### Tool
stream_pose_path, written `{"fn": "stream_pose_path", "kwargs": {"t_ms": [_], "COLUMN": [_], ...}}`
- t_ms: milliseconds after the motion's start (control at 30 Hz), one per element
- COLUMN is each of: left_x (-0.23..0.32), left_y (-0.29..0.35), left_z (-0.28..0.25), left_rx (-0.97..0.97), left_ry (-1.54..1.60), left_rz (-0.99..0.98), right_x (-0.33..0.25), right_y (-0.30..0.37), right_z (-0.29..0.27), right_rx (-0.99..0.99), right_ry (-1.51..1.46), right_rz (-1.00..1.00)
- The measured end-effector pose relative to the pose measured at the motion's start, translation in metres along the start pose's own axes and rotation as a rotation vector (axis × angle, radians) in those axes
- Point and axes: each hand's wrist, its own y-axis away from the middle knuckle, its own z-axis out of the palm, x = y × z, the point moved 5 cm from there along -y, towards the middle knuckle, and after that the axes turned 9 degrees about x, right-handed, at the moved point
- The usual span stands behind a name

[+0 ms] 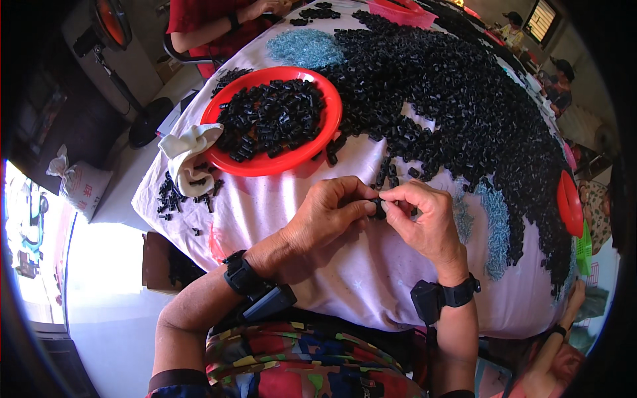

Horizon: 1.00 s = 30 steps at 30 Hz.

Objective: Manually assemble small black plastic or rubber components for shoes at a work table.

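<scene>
Both hands meet above the cloth in front of me, close to the near edge of the pile. A small black plastic part [380,208] is pinched between them. The thumb and fingers of my left hand [332,211] close on its left side. From the right, my right hand [424,211] grips it with thumb and forefinger. Fingertips cover much of the part, so its exact shape is hidden. Several similar black pieces [387,174] lie just beyond my fingers. To the left is a red basin [265,167] filled with black plastic parts [272,119].
A wide heap of black parts [451,86] covers the far and right table. Bluish clear small pieces lie in piles [302,48]. A crumpled white cloth [189,152] touches the basin. Other people sit around the table, one in a red shirt [199,23]. A fan [109,26] stands left.
</scene>
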Motion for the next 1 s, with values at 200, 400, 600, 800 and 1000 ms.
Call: {"fn": "stream_pose_path", "kwargs": {"t_ms": [200,400,600,800,1000], "left_x": [-0.006,-0.009,-0.011,-0.012,-0.009], "left_y": [-0.002,0.001,-0.001,0.002,0.001], "left_z": [0.0,0.005,0.003,0.014,0.005], "left_rx": [0.016,0.055,0.079,0.1,0.027], "left_ry": [-0.049,-0.121,-0.071,0.159,0.171], "left_rz": [0.007,0.068,-0.071,-0.133,-0.204], "right_x": [0.003,0.006,0.011,0.005,-0.008], "right_y": [0.002,0.002,0.002,0.001,-0.001], "right_z": [0.001,0.002,0.006,0.007,0.007], "right_rx": [-0.037,-0.088,-0.032,0.047,-0.001], "right_ry": [-0.033,-0.06,-0.045,0.022,0.075], "right_rz": [0.047,0.116,0.191,-0.02,-0.077]}}
